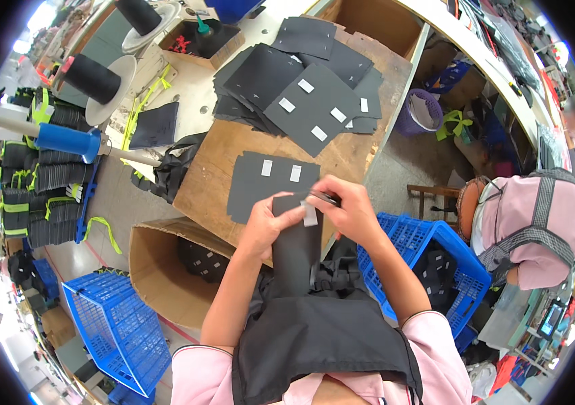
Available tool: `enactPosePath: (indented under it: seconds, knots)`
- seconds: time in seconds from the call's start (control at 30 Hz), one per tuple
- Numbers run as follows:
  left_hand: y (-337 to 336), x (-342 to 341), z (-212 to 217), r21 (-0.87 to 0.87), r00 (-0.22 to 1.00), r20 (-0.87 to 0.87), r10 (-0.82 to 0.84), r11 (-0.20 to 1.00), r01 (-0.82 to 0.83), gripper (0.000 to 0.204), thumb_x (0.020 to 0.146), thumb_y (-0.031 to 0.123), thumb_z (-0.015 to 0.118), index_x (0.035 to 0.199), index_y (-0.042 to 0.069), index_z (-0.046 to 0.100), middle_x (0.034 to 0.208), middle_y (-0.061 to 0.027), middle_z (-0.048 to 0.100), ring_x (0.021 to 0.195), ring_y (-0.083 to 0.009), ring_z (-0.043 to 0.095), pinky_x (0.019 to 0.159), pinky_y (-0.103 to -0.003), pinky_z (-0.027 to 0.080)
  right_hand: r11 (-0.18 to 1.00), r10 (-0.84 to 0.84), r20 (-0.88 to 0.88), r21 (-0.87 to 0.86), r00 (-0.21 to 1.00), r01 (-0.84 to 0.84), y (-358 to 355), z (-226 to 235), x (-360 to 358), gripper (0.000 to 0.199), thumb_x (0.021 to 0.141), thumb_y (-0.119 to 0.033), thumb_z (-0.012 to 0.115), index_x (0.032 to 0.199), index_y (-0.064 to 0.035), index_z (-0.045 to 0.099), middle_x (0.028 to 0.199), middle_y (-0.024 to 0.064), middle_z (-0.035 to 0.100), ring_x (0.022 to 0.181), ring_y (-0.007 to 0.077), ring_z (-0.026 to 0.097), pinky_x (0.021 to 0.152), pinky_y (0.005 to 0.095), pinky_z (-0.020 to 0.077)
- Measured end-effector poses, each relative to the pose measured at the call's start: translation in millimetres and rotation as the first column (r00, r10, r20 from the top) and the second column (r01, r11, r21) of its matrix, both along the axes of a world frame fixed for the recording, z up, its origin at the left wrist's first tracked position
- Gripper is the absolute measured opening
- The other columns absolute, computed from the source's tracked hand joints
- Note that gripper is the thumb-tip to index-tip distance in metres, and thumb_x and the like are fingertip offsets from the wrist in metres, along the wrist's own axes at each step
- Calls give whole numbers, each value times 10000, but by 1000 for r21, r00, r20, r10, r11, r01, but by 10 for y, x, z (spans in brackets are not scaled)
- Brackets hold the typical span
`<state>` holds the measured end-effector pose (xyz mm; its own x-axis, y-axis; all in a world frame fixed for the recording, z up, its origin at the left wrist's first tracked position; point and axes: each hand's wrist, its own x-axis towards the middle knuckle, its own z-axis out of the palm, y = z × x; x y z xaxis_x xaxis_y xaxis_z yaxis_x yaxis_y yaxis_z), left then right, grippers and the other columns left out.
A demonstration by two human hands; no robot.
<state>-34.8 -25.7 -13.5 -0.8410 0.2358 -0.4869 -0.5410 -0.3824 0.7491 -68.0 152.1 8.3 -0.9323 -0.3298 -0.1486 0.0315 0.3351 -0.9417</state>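
My left hand [268,226] is closed on the upper left part of a dark grey fabric panel [297,253], with the thumb lying across its face. The panel hangs down toward my apron, curved lengthwise. A white label [310,215] shows near its top, by my left thumb tip. My right hand [347,208] is closed at the panel's upper right edge. Something thin and dark shows between its fingers; whether it is a small tool or the panel's folded edge, I cannot tell. Just beyond my hands, another grey panel [243,185] with two white labels lies flat on the wooden board [210,152].
A loose pile of dark panels [318,101] covers the board's far part. Beside the board stand a cardboard box [159,270] at left and a blue crate [385,233] at right, both holding dark pieces. Another blue crate [119,331] stands lower left. A person [537,226] sits at right.
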Motion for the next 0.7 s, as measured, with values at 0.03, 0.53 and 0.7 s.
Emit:
enactPosePath:
  seconds: [0.03, 0.53, 0.7]
  knots:
    - [7, 32, 62, 9, 1000, 4, 9, 1000, -9, 234, 792, 86, 704, 988, -3, 612, 856, -41, 640, 737, -97, 602, 661, -246, 508, 993, -97, -65, -80, 993, 92, 26, -24, 106, 169, 767, -21, 672, 917, -38, 596, 764, 7, 539, 670, 70, 489, 561, 225, 415]
    - [78, 191, 318, -53, 993, -22, -116, 992, 115, 229, 747, 121, 741, 903, -2, 628, 789, -31, 627, 653, -75, 571, 586, -228, 486, 961, -8, -590, 217, 807, 169, 315, 122, 537, 288, 663, -28, 717, 936, -82, 643, 761, 62, 549, 673, 252, 561, 573, 330, 444]
    - [91, 183, 324, -79, 987, -41, -154, 985, 151, 197, 753, 121, 729, 875, 5, 627, 754, -18, 615, 641, -67, 560, 575, -219, 472, 961, 21, -604, 233, 796, 151, 325, 161, 566, 280, 644, -31, 725, 907, -87, 648, 758, 57, 554, 636, 243, 550, 554, 330, 434]
